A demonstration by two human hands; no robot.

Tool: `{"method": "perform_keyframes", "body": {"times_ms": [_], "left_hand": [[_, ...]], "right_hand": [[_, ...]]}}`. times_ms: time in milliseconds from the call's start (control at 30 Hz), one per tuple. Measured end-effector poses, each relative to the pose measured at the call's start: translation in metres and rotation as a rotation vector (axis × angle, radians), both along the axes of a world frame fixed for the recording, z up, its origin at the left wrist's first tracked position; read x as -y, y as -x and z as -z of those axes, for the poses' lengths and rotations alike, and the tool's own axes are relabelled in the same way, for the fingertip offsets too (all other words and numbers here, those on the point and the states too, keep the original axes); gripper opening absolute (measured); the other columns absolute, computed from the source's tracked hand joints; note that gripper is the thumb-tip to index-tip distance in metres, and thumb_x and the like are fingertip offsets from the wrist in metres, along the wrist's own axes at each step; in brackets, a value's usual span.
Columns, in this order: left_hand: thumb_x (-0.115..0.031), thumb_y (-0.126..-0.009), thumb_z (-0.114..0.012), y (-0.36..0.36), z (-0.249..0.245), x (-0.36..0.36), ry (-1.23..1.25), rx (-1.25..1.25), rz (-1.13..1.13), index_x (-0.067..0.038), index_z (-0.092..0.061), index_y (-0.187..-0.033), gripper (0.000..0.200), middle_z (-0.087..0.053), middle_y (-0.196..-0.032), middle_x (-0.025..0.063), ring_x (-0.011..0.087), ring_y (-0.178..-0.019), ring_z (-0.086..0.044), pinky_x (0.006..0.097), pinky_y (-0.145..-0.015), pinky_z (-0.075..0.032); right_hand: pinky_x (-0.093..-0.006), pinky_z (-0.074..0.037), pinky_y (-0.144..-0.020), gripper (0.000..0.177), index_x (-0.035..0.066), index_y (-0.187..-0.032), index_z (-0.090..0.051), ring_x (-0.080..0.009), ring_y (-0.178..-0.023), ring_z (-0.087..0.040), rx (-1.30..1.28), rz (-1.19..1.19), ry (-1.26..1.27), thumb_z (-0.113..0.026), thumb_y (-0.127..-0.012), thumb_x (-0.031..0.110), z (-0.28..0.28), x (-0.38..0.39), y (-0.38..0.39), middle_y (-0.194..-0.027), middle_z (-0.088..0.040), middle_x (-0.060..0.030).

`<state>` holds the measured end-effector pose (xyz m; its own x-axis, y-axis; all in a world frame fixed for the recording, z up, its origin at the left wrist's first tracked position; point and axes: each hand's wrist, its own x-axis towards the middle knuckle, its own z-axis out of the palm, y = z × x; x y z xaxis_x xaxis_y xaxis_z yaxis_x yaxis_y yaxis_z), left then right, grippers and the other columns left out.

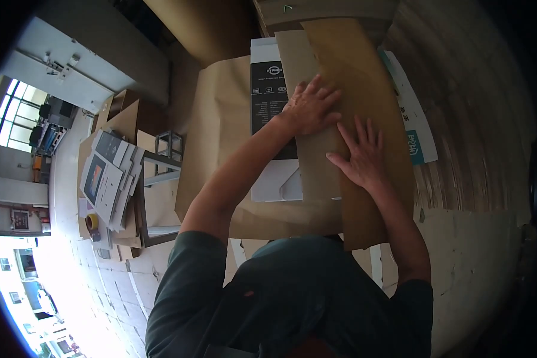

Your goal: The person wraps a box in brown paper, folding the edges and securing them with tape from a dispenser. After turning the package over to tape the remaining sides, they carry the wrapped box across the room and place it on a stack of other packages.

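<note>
My left hand (pixel 311 108) lies with fingers spread on a light cardboard strip (pixel 316 173), reaching to the border of a darker brown cardboard sheet. My right hand (pixel 365 154) is flat on that brown cardboard sheet (pixel 376 209), its fingers apart. Partly under the strip lies a printed packaging sheet (pixel 267 89), black and white with small text and icons. A brown paper sheet (pixel 221 119) spreads out beneath it. Another white and teal printed sheet (pixel 422 134) sticks out past the right edge of the brown cardboard. The cardboard hides much of what is underneath.
On the left, a metal-framed stand (pixel 161 170) is beside stacked printed sheets (pixel 110 179) and a yellow tape roll (pixel 92 222). Stacked cardboard (pixel 459 119) rises on the right. A large brown roll (pixel 203 27) stands at the back. Tiled floor (pixel 119 280) shows lower left.
</note>
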<state>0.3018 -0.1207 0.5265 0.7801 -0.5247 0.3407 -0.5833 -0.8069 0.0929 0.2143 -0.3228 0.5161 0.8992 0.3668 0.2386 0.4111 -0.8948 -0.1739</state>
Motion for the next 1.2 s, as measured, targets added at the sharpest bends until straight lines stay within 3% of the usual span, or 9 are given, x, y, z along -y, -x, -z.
{"method": "perform_keyframes", "body": {"times_ms": [233, 300, 433, 633, 800, 900, 933, 1033, 1200], "left_hand": [[-0.055, -0.093, -0.043, -0.007, 0.005, 0.002, -0.029, -0.109, 0.02, -0.01, -0.04, -0.141, 0.066, -0.046, -0.142, 0.0102, 0.0366, -0.138, -0.03, 0.0513, -0.114, -0.018], [-0.055, -0.093, -0.043, -0.007, 0.005, 0.002, -0.018, -0.112, 0.005, -0.01, -0.04, -0.141, 0.066, -0.047, -0.141, 0.0104, 0.0366, -0.137, -0.031, 0.051, -0.114, -0.019], [-0.055, -0.093, -0.042, -0.008, 0.011, 0.001, 0.003, -0.111, -0.007, -0.009, -0.041, -0.14, 0.066, -0.047, -0.141, 0.0101, 0.0363, -0.138, -0.03, 0.054, -0.114, -0.018], [-0.054, -0.094, -0.04, -0.006, 0.012, 0.002, 0.036, -0.111, -0.025, -0.009, -0.042, -0.139, 0.064, -0.05, -0.137, 0.011, 0.036, -0.137, -0.032, 0.0567, -0.114, -0.018], [-0.051, -0.094, -0.044, -0.001, 0.008, 0.001, 0.016, -0.069, -0.071, -0.008, -0.047, -0.135, 0.06, -0.054, -0.132, 0.0128, 0.0381, -0.133, -0.037, 0.0502, -0.111, -0.024], [-0.051, -0.094, -0.045, -0.004, 0.002, 0.002, -0.006, -0.052, -0.03, -0.008, -0.049, -0.133, 0.058, -0.056, -0.13, 0.0142, 0.0383, -0.131, -0.039, 0.0495, -0.11, -0.025], [-0.05, -0.094, -0.044, -0.005, 0.006, 0.001, 0.018, -0.034, -0.044, -0.007, -0.05, -0.132, 0.057, -0.058, -0.127, 0.0144, 0.0376, -0.129, -0.04, 0.0536, -0.109, -0.024], [-0.045, -0.094, -0.048, -0.005, 0.009, 0.001, 0.093, -0.024, -0.001, -0.005, -0.053, -0.129, 0.053, -0.061, -0.12, 0.0154, 0.0387, -0.126, -0.044, 0.0569, -0.108, -0.024], [-0.04, -0.093, -0.053, -0.003, -0.003, 0.006, 0.035, -0.04, 0.02, -0.003, -0.053, -0.129, 0.051, -0.062, -0.116, 0.0164, 0.0407, -0.125, -0.043, 0.0564, -0.107, -0.027]], "right_hand": [[-0.0635, -0.013, -0.11, 0.075, 0.02, -0.143, -0.041, -0.0431, -0.139, -0.021, -0.042, -0.007, -0.025, -0.054, -0.083, 0.064, -0.002, 0.004, -0.004, -0.149, -0.03, -0.0203], [-0.0613, -0.015, -0.111, 0.072, 0.019, -0.143, -0.041, -0.0436, -0.139, -0.022, -0.101, 0.016, -0.284, -0.054, -0.085, 0.06, -0.002, 0.015, -0.016, -0.149, -0.03, -0.0208], [-0.0543, -0.02, -0.112, 0.07, 0.021, -0.146, -0.034, -0.0398, -0.141, -0.021, -0.043, 0.5, -0.042, -0.048, -0.089, 0.059, -0.006, 0.077, -0.07, -0.15, -0.03, -0.0192], [-0.0433, -0.026, -0.112, 0.086, 0.009, -0.149, -0.025, -0.0409, -0.138, -0.027, -0.459, 0.462, -0.508, -0.048, -0.087, 0.064, 0.033, 0.128, -0.089, -0.149, -0.031, -0.0221], [-0.0414, -0.027, -0.112, 0.088, 0.004, -0.149, -0.023, -0.0387, -0.138, -0.029, -0.479, 0.532, -0.22, -0.046, -0.088, 0.064, -0.001, 0.097, -0.065, -0.151, -0.029, -0.0209], [-0.0447, -0.028, -0.111, 0.088, 0.007, -0.149, -0.023, -0.0348, -0.138, -0.03, -0.566, 0.275, -0.752, -0.045, -0.088, 0.065, 0.011, 0.13, -0.072, -0.151, -0.031, -0.0188], [-0.0447, -0.028, -0.111, 0.088, 0.007, -0.149, -0.023, -0.0348, -0.138, -0.03, -0.542, 0.323, -0.773, -0.045, -0.088, 0.065, 0.016, 0.147, -0.073, -0.151, -0.031, -0.0188], [-0.0479, -0.032, -0.107, 0.082, 0.009, -0.149, -0.026, -0.0305, -0.133, -0.04, -0.817, 0.433, -1.527, -0.04, -0.091, 0.065, 0.036, 0.2, -0.08, -0.146, -0.039, -0.0174], [-0.0475, -0.03, -0.108, 0.077, 0.012, -0.148, -0.031, -0.028, -0.136, -0.034, -0.93, 0.344, -1.334, -0.038, -0.093, 0.064, 0.169, 0.219, -0.098, -0.148, -0.036, -0.0134]]}}
